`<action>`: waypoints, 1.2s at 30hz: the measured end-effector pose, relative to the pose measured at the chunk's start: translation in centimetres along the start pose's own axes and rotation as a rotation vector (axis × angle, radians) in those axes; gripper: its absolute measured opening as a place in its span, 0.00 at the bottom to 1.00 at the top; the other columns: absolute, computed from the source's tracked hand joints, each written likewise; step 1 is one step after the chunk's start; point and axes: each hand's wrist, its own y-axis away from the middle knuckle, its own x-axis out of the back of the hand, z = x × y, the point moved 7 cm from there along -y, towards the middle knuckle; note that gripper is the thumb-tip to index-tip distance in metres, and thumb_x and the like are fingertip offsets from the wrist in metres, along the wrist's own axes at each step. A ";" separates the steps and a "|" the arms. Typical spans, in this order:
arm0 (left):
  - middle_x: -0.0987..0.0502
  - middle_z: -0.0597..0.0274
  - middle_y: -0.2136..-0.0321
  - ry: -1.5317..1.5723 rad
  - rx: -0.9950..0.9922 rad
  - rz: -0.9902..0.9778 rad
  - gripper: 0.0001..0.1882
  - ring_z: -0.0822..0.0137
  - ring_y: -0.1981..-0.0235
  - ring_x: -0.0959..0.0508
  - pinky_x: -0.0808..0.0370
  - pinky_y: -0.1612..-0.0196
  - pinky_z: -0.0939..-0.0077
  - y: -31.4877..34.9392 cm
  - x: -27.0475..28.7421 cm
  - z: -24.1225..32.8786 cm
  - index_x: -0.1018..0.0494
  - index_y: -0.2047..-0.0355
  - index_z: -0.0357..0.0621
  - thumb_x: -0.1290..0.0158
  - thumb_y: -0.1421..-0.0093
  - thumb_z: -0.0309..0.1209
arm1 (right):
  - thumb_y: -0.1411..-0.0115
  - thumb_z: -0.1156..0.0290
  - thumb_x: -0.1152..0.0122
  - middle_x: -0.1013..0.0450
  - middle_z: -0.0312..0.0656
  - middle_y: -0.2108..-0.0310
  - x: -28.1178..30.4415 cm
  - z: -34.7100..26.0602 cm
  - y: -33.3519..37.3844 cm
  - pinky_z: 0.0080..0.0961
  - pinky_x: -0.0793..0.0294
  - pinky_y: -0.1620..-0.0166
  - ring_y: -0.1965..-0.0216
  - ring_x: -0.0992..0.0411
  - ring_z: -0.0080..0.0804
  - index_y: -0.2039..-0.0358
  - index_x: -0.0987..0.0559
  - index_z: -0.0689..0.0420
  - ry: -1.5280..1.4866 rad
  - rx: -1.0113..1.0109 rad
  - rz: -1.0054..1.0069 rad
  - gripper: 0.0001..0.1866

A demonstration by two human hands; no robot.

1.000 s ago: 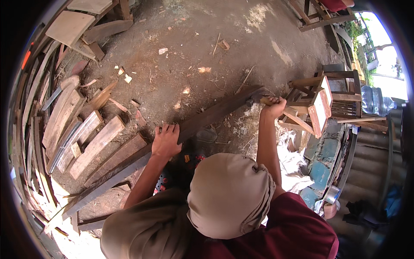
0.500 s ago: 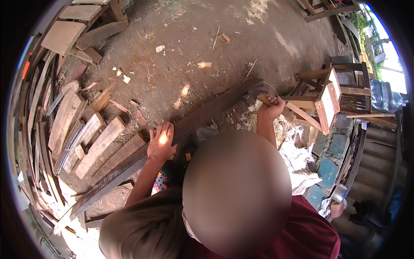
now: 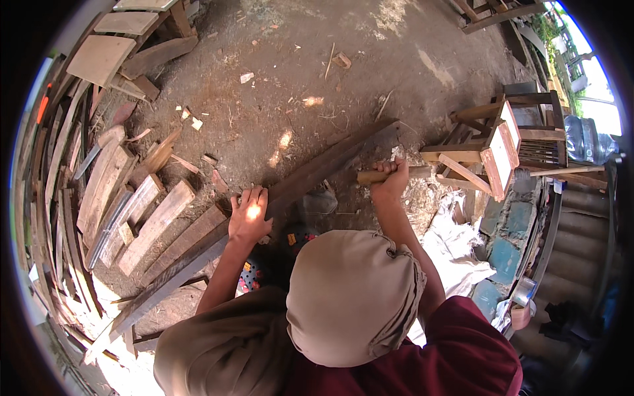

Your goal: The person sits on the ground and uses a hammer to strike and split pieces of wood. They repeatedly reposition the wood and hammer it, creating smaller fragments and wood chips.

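A long dark wooden board (image 3: 310,168) runs slantwise from the lower left up to the middle of the head view. My left hand (image 3: 249,214) grips across it, fingers over the far edge and thumb on the near side. On the near side of the board's far end, my right hand (image 3: 391,181) is wrapped round a wooden-handled tool (image 3: 372,177). The tool lies nearly level, its rounded butt pointing left. Its kind cannot be made out, as the fist covers the middle. A beige cap hides what lies below the hands.
Several cut wood pieces (image 3: 157,228) lie at the left, with a machete-like blade (image 3: 89,162) among them. A wooden stool-like frame (image 3: 502,148) stands at the right, near a clear plastic bottle (image 3: 584,138). White sacking (image 3: 456,247) lies below it. Wood scraps dot the dirt floor (image 3: 277,86).
My right hand has come left and slightly nearer with the wooden-handled tool, which has turned from slanting to almost level. My left hand stays at the same place on the board.
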 end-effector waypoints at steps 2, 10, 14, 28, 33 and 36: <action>0.34 0.59 0.38 0.004 -0.015 0.007 0.43 0.60 0.36 0.36 0.42 0.35 0.50 0.0 0.0 0.3 0.35 0.37 0.43 0.32 0.51 0.43 | 0.38 0.71 0.49 0.46 0.32 0.84 -0.3 0.0 1.6 0.29 0.38 0.65 0.78 0.45 0.28 0.82 0.42 0.48 0.006 -0.132 -0.030 0.17; 0.33 0.55 0.39 0.149 -0.052 0.163 0.48 0.55 0.33 0.38 0.42 0.33 0.43 1.4 1.1 0.5 0.34 0.36 0.43 0.34 0.51 0.56 | 0.42 0.65 0.47 0.45 0.29 0.87 -9.8 -6.5 5.8 0.28 0.39 0.63 0.80 0.45 0.24 0.86 0.40 0.46 0.061 -0.081 -0.810 0.17; 0.29 0.51 0.43 0.326 -0.070 0.322 0.40 0.52 0.36 0.33 0.41 0.33 0.45 1.7 4.4 1.5 0.32 0.38 0.41 0.37 0.43 0.54 | 0.43 0.64 0.47 0.44 0.28 0.89 -13.6 -5.0 9.7 0.29 0.41 0.63 0.82 0.47 0.23 0.86 0.40 0.45 0.082 -0.209 -1.140 0.17; 0.19 0.63 0.62 2.223 0.386 0.120 0.16 0.74 0.64 0.20 0.24 0.59 0.77 1.5 3.9 0.3 0.25 0.50 0.39 0.41 0.33 0.35 | 0.43 0.65 0.45 0.43 0.28 0.88 -13.9 4.9 18.0 0.32 0.44 0.63 0.84 0.48 0.24 0.83 0.41 0.48 0.106 -0.629 -1.549 0.17; 0.21 0.53 0.54 1.856 0.337 0.401 0.23 0.63 0.53 0.21 0.25 0.50 0.68 2.2 5.6 -2.3 0.28 0.46 0.35 0.41 0.34 0.39 | 0.45 0.70 0.42 0.43 0.31 0.88 -11.9 5.5 18.4 0.31 0.44 0.68 0.84 0.48 0.24 0.84 0.42 0.52 0.377 -0.554 -1.567 0.19; 0.35 0.39 0.37 0.866 0.346 0.723 0.38 0.47 0.33 0.36 0.38 0.33 0.53 2.2 9.9 -4.5 0.37 0.36 0.33 0.44 0.35 0.51 | 0.45 0.74 0.40 0.44 0.34 0.86 -11.3 2.2 16.1 0.27 0.46 0.72 0.80 0.48 0.24 0.84 0.41 0.54 0.633 -0.349 -1.465 0.19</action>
